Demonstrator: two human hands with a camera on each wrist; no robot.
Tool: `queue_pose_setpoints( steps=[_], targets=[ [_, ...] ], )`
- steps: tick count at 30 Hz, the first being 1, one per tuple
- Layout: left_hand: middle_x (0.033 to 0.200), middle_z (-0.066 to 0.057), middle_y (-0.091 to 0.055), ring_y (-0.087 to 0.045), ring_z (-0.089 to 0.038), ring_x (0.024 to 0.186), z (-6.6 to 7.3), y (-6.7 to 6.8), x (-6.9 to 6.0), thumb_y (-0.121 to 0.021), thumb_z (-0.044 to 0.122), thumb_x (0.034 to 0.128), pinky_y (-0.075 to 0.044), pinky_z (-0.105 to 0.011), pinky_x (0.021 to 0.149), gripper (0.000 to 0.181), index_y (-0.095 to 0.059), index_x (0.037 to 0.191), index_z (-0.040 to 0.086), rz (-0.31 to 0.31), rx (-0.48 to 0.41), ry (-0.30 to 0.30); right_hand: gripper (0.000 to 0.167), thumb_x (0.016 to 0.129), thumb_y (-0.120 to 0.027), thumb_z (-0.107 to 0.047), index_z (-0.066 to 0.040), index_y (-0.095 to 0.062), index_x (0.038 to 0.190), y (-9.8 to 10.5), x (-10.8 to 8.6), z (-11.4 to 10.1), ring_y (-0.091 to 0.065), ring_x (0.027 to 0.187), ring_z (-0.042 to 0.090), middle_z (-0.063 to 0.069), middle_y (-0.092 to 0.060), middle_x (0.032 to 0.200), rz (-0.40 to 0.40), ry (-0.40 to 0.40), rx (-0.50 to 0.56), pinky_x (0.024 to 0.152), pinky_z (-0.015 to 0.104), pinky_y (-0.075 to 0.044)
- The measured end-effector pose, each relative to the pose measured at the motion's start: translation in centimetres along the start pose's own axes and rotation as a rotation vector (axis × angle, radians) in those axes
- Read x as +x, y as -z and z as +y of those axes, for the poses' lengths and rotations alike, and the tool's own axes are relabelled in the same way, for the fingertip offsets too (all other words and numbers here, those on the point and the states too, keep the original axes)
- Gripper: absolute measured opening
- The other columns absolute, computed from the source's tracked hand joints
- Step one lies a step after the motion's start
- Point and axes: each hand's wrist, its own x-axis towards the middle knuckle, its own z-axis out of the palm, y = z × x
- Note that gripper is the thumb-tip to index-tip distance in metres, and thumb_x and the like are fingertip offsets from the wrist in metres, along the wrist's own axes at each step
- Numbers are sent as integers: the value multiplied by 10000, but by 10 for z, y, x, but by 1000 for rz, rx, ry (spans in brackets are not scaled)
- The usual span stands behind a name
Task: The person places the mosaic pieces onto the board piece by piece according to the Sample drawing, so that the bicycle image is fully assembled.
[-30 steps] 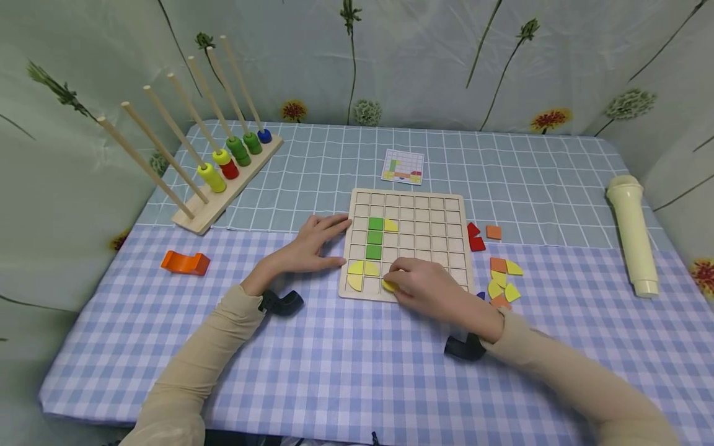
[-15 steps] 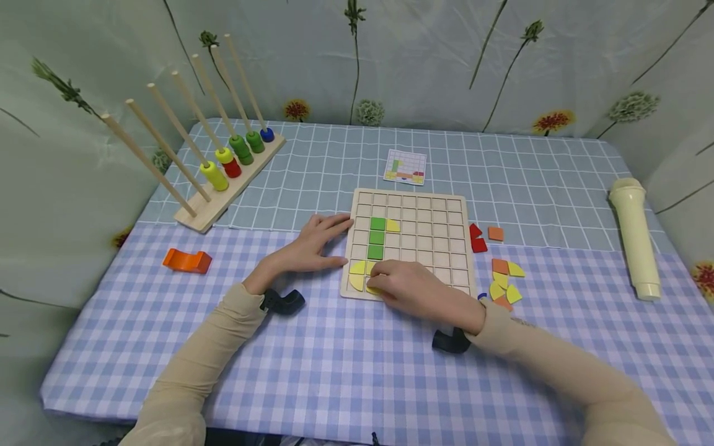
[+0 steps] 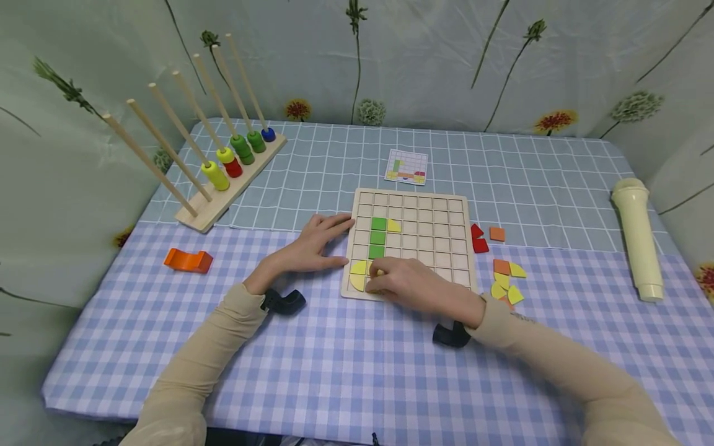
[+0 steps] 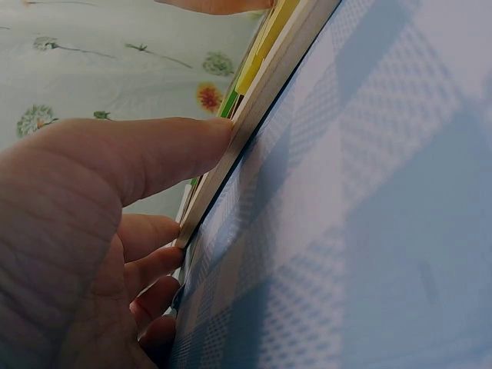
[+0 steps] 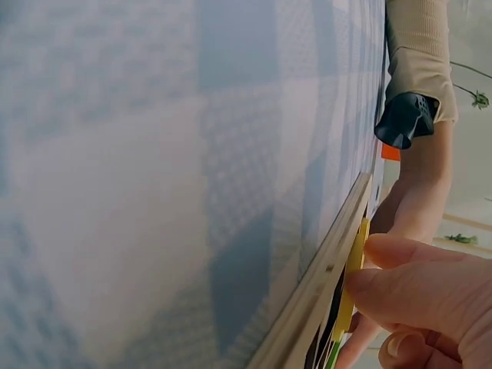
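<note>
A pale wooden grid board (image 3: 440, 238) lies on the table between both hands. Green square tiles (image 3: 377, 238) form a column on it, with a yellow quarter-circle tile (image 3: 393, 226) beside the top one. More yellow tiles (image 3: 357, 267) sit at its near left corner. There my right hand (image 3: 413, 284) pinches a yellow quarter-circle tile (image 5: 343, 319) with thumb and curled fingers, low against the board; the fingers mostly hide it in the head view. My left hand (image 3: 313, 246) has its fingers extended, their tips and the thumb (image 4: 181, 146) touching the board's left edge.
Loose red (image 3: 480, 246), orange (image 3: 497, 234) and yellow tiles (image 3: 514, 294) lie right of the board. Behind it is a pattern card (image 3: 406, 166). A peg rack (image 3: 223, 194) with coloured beads and an orange block (image 3: 188, 261) stand left; a cream cylinder (image 3: 638, 241) lies far right.
My right hand has moved left along the board's near edge with the yellow tile, to beside the other yellow tiles, then shifted only slightly. The left hand stays at the edge.
</note>
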Motion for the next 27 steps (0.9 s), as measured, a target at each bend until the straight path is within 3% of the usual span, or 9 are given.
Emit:
queue_pose_setpoints(
  steps=[19,27],
  targets=[
    [1560,-94,-231,-268,-305,1268,0,0,1,-654,363,846,-222,-516,1029,792,-270,1489,108,-1,-7,-1,98,831,-665,-50,-123,-728,850,-3,3,5,-644,833,101,2,-687,916,56,8,35,736,238,-519],
    [1559,-106,-232,-268,-312,1272,0,0,0,-654,362,842,-229,-514,1033,798,-268,1489,100,0,10,3,98,798,-695,-48,-114,-729,863,7,-11,7,-632,814,104,-6,-674,901,113,-21,33,726,246,-518]
  ],
)
